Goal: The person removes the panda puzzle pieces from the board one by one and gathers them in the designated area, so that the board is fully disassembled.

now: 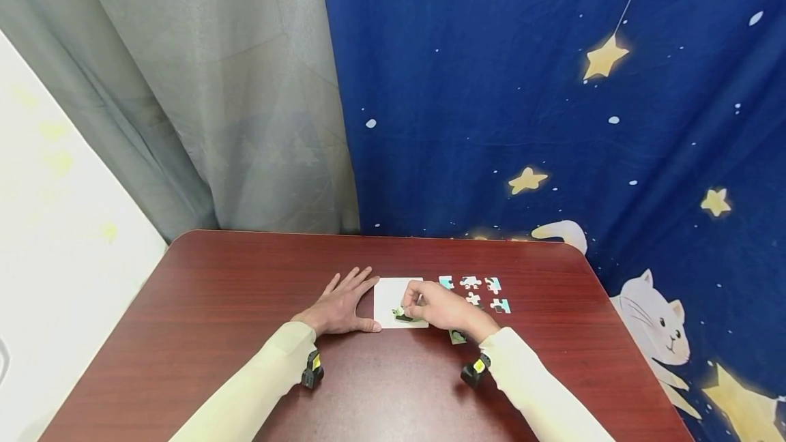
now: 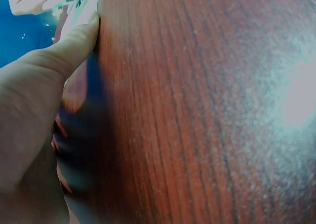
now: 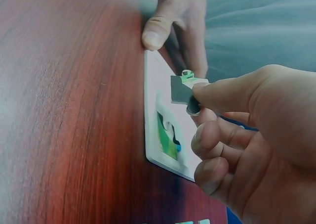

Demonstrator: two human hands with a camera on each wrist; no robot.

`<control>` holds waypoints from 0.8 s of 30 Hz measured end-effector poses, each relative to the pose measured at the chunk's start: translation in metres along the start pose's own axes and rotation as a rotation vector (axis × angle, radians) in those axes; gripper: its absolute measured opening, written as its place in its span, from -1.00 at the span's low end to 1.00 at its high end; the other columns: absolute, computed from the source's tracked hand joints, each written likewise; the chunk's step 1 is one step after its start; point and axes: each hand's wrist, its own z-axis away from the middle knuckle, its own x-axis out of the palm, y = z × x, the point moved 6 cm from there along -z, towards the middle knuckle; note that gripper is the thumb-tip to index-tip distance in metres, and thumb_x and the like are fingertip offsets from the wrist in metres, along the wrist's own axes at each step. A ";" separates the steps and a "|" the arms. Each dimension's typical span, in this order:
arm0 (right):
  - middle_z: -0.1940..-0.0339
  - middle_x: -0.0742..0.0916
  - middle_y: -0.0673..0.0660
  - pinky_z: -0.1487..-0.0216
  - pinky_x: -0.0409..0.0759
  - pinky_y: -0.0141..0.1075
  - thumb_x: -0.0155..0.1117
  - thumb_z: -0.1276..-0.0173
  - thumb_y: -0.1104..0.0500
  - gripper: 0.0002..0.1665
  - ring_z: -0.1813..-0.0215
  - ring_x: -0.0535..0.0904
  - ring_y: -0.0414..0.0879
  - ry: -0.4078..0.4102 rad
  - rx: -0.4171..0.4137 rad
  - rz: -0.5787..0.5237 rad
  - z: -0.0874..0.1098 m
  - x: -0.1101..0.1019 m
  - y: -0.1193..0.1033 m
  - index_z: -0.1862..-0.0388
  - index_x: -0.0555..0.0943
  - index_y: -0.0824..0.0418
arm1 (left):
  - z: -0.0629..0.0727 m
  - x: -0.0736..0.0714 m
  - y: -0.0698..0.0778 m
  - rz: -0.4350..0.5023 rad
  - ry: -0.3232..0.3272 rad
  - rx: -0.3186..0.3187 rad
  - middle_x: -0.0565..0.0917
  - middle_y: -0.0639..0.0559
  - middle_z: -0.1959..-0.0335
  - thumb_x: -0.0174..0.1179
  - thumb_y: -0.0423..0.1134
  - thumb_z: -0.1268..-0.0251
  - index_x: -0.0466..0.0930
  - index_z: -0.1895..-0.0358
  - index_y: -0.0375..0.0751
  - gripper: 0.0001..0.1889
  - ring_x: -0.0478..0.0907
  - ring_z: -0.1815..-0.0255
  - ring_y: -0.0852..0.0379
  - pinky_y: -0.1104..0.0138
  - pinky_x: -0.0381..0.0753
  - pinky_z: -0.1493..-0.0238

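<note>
A white puzzle tray (image 1: 385,290) lies flat on the table. My right hand (image 1: 445,304) is over its right part and pinches a jigsaw piece (image 3: 181,91) between thumb and fingers, raised just above the tray in the right wrist view. That piece is dark grey with some green and white. Inside the tray, at the near right corner, lies another jigsaw piece (image 3: 168,144), green and black. My left hand (image 1: 342,307) rests spread on the table at the tray's left side, its thumb (image 2: 81,38) touching the near left corner and its fingertips by the far left corner.
Several loose jigsaw pieces (image 1: 471,283) lie to the right of the tray, beyond the right hand. One more green piece (image 1: 457,337) sits nearer, partly under the right wrist. The reddish-brown table (image 1: 258,258) ends at the curtains (image 1: 454,121) behind.
</note>
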 end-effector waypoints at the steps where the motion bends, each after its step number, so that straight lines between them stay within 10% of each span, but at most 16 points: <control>1: 0.29 0.71 0.00 0.29 0.51 -0.35 0.34 -0.51 0.25 -0.92 0.31 0.52 -0.20 0.003 0.003 -0.012 0.002 -0.002 0.000 0.23 0.63 0.11 | 0.000 0.000 0.000 -0.001 0.000 0.000 0.05 -0.11 -0.80 0.45 0.34 -0.22 0.16 -0.72 -0.04 0.10 -0.09 -0.84 -0.21 -0.27 -0.16 -0.77; 24: 0.50 0.60 0.01 0.41 0.42 -0.40 0.39 -0.50 0.21 -0.87 0.48 0.41 -0.27 0.082 0.041 0.020 0.060 -0.031 0.010 0.25 0.61 0.04 | 0.000 -0.002 0.002 -0.001 -0.008 0.001 0.05 -0.13 -0.80 0.46 0.31 -0.23 0.16 -0.72 -0.07 0.10 -0.09 -0.83 -0.23 -0.29 -0.16 -0.76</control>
